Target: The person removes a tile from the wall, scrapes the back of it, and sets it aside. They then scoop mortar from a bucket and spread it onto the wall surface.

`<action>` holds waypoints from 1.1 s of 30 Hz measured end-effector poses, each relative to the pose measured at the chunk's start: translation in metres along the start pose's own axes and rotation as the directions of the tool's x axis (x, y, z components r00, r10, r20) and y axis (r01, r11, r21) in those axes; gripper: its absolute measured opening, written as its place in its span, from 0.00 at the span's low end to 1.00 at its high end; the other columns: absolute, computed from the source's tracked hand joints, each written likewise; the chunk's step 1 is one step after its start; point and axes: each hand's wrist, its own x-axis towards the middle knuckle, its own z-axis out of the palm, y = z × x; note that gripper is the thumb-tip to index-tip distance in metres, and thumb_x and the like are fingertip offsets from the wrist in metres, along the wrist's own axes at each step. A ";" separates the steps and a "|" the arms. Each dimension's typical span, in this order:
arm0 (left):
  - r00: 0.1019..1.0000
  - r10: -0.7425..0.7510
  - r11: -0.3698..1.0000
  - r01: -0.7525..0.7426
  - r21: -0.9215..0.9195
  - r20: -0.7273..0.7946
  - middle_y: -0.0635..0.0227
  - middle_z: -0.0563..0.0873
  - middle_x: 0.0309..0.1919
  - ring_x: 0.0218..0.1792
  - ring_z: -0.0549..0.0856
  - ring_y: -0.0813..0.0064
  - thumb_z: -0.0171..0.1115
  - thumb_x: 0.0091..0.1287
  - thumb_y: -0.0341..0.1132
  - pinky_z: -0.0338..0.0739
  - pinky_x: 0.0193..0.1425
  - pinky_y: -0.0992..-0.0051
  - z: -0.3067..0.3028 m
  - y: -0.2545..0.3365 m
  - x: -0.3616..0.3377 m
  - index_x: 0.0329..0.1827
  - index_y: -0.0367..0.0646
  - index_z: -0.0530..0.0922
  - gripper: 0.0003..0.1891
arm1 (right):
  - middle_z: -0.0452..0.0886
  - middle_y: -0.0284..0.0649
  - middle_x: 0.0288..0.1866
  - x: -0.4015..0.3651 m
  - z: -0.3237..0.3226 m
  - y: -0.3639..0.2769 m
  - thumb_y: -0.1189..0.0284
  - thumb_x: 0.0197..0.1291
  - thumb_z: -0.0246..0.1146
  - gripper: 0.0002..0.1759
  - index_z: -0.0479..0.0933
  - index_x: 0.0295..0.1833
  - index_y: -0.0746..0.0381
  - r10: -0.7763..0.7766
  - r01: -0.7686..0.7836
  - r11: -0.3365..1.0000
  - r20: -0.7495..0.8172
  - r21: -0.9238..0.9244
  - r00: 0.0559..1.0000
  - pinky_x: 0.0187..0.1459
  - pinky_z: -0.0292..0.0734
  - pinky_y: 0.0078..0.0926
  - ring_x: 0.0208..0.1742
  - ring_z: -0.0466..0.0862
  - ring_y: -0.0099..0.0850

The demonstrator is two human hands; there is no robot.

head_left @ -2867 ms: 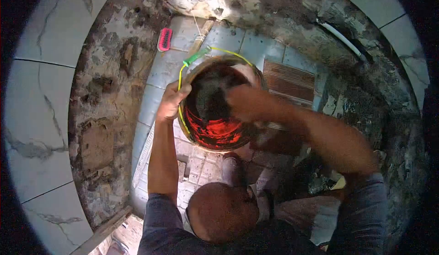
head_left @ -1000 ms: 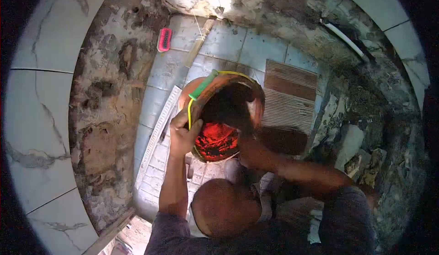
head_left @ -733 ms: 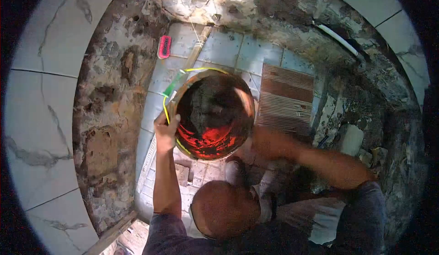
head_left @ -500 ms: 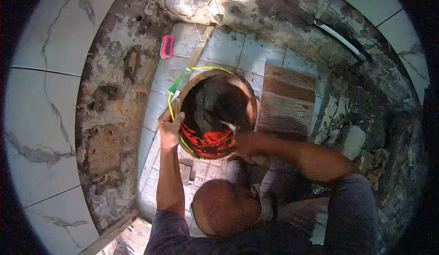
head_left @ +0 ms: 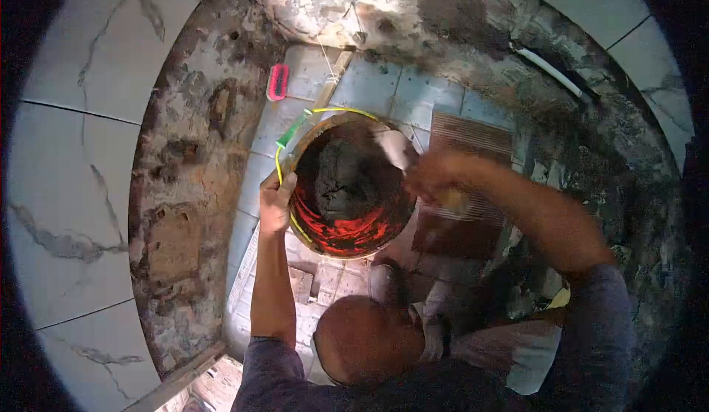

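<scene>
- The orange bucket is held up off the tiled floor, in front of the person's head and between the two hands.
- Its mouth opens toward the camera, so its long axis runs nearly along the line of sight and its base points down at the floor.
- Dark grey mortar clings to the far inner wall, while the near inner wall shows bare orange-red.
- The yellow wire handle lies along the left rim, with its green grip at the upper left.
- The left hand is clamped on the left rim, fingers curled over the edge.
- The right hand is at the right rim and blurred. A pale trowel juts from it across the mouth, but its grip cannot be told.
- A pink brush lies on the floor beyond the bucket, well apart from it.
</scene>
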 end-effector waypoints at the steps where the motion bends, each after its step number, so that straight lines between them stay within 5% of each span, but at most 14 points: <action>1: 1.000 0.005 0.999 -0.004 0.052 -0.009 0.74 0.79 0.35 0.35 0.73 0.84 0.59 0.62 0.38 0.68 0.42 0.82 0.006 0.008 0.001 0.52 0.32 0.74 0.20 | 0.81 0.43 0.34 -0.006 -0.026 -0.016 0.63 0.41 0.63 0.18 0.77 0.40 0.59 0.145 -0.146 0.980 0.022 0.135 0.989 0.35 0.76 0.35 0.34 0.81 0.35; 3: 0.999 0.024 0.996 -0.026 0.088 0.027 0.74 0.78 0.34 0.34 0.73 0.84 0.59 0.62 0.39 0.68 0.42 0.82 0.007 0.015 0.006 0.52 0.33 0.74 0.20 | 0.80 0.41 0.32 0.056 -0.010 0.043 0.69 0.45 0.60 0.14 0.76 0.40 0.61 -0.628 0.689 0.716 -0.330 0.110 0.705 0.30 0.76 0.30 0.31 0.80 0.35; 5: 0.998 0.030 0.991 -0.037 0.129 0.058 0.74 0.78 0.33 0.34 0.72 0.85 0.58 0.62 0.40 0.68 0.41 0.82 0.006 0.018 0.006 0.52 0.33 0.74 0.21 | 0.81 0.41 0.29 0.132 -0.011 0.035 0.69 0.41 0.63 0.11 0.78 0.32 0.62 -0.877 0.863 0.467 -0.219 -0.190 0.427 0.29 0.77 0.31 0.29 0.81 0.35; 6: 0.998 0.022 0.993 -0.029 0.117 0.060 0.73 0.79 0.34 0.35 0.73 0.84 0.59 0.62 0.40 0.68 0.42 0.82 0.007 0.019 0.007 0.51 0.33 0.75 0.20 | 0.81 0.41 0.29 0.090 -0.021 -0.047 0.69 0.41 0.63 0.11 0.78 0.32 0.62 -0.877 0.863 0.468 -0.221 -0.189 0.427 0.29 0.77 0.31 0.29 0.81 0.35; 7: 0.998 0.015 0.994 -0.021 0.103 0.061 0.72 0.79 0.35 0.36 0.74 0.83 0.59 0.61 0.41 0.68 0.43 0.82 0.006 0.019 0.008 0.50 0.33 0.75 0.20 | 0.80 0.43 0.26 0.043 -0.050 -0.116 0.71 0.40 0.63 0.07 0.78 0.23 0.64 -0.612 0.364 0.509 -0.031 -0.780 0.790 0.28 0.78 0.34 0.28 0.81 0.35; 9: 0.998 -0.052 0.994 0.050 0.094 0.019 0.72 0.80 0.35 0.36 0.75 0.82 0.59 0.61 0.42 0.68 0.44 0.80 -0.008 0.003 0.010 0.48 0.33 0.76 0.20 | 0.80 0.44 0.23 0.026 -0.005 -0.159 0.72 0.39 0.62 0.06 0.77 0.18 0.64 -0.117 -0.031 0.933 -0.387 -0.358 0.915 0.26 0.77 0.37 0.28 0.81 0.40; 15: 0.999 0.032 0.997 -0.032 0.069 0.015 0.76 0.78 0.29 0.33 0.72 0.84 0.55 0.64 0.44 0.67 0.40 0.79 -0.014 0.003 0.009 0.42 0.35 0.78 0.18 | 0.78 0.42 0.25 0.004 0.014 -0.037 0.70 0.45 0.60 0.17 0.75 0.41 0.69 -0.658 0.584 0.717 -0.094 -0.380 0.747 0.28 0.76 0.36 0.24 0.78 0.41; 18: 0.998 0.020 0.998 -0.024 0.060 0.064 0.78 0.77 0.28 0.31 0.70 0.85 0.53 0.65 0.46 0.65 0.37 0.80 -0.016 0.002 0.011 0.35 0.37 0.79 0.18 | 0.80 0.45 0.28 -0.059 -0.053 -0.061 0.68 0.45 0.60 0.11 0.77 0.33 0.64 -0.064 0.080 0.931 -0.056 0.356 0.996 0.31 0.76 0.40 0.28 0.80 0.40; 20: 0.998 0.006 0.989 -0.016 0.148 0.070 0.78 0.77 0.27 0.30 0.70 0.86 0.53 0.65 0.47 0.64 0.35 0.80 -0.008 0.008 0.015 0.32 0.38 0.78 0.18 | 0.77 0.41 0.24 -0.063 -0.072 -0.071 0.67 0.45 0.59 0.14 0.76 0.37 0.64 0.373 -0.338 0.546 0.140 0.767 0.917 0.28 0.74 0.35 0.23 0.78 0.36; 22: 0.997 0.000 0.991 -0.010 0.130 0.076 0.79 0.75 0.25 0.29 0.68 0.86 0.53 0.66 0.47 0.63 0.34 0.81 0.008 0.019 0.014 0.30 0.39 0.77 0.18 | 0.78 0.44 0.23 -0.009 -0.066 -0.032 0.66 0.39 0.62 0.18 0.75 0.37 0.65 -0.186 0.084 0.664 0.056 0.743 0.981 0.25 0.74 0.34 0.22 0.78 0.35; 23: 0.997 0.000 0.991 -0.011 0.136 0.081 0.79 0.75 0.25 0.29 0.68 0.86 0.53 0.66 0.47 0.63 0.34 0.81 0.008 0.019 0.017 0.30 0.39 0.77 0.18 | 0.78 0.47 0.24 -0.009 -0.076 -0.056 0.66 0.37 0.63 0.17 0.76 0.35 0.65 -0.523 0.553 0.808 -0.184 0.204 0.832 0.26 0.74 0.34 0.23 0.79 0.36; 24: 0.995 0.039 0.991 -0.050 0.128 0.088 0.79 0.75 0.25 0.29 0.68 0.86 0.53 0.66 0.47 0.63 0.33 0.81 0.008 0.017 0.023 0.31 0.39 0.77 0.18 | 0.78 0.49 0.25 -0.007 -0.087 -0.079 0.66 0.36 0.63 0.17 0.76 0.32 0.65 -0.836 0.716 0.530 -0.141 -0.454 0.530 0.27 0.75 0.35 0.24 0.80 0.38; 26: 0.993 0.075 0.989 -0.086 0.122 0.092 0.79 0.75 0.26 0.28 0.68 0.86 0.53 0.66 0.47 0.63 0.33 0.81 0.011 0.019 0.025 0.31 0.39 0.77 0.18 | 0.78 0.50 0.26 0.001 -0.077 -0.133 0.64 0.35 0.63 0.15 0.78 0.27 0.64 -0.349 0.309 0.763 0.040 -0.568 0.936 0.30 0.75 0.37 0.30 0.81 0.44; 33: 1.000 0.010 1.000 -0.010 0.001 0.007 0.77 0.76 0.26 0.29 0.71 0.85 0.51 0.66 0.47 0.66 0.35 0.79 -0.012 0.004 0.025 0.32 0.39 0.77 0.18 | 0.77 0.49 0.26 -0.036 -0.016 -0.108 0.61 0.55 0.57 0.19 0.75 0.38 0.69 -0.278 0.263 0.960 -0.187 -0.099 0.942 0.29 0.76 0.33 0.29 0.81 0.33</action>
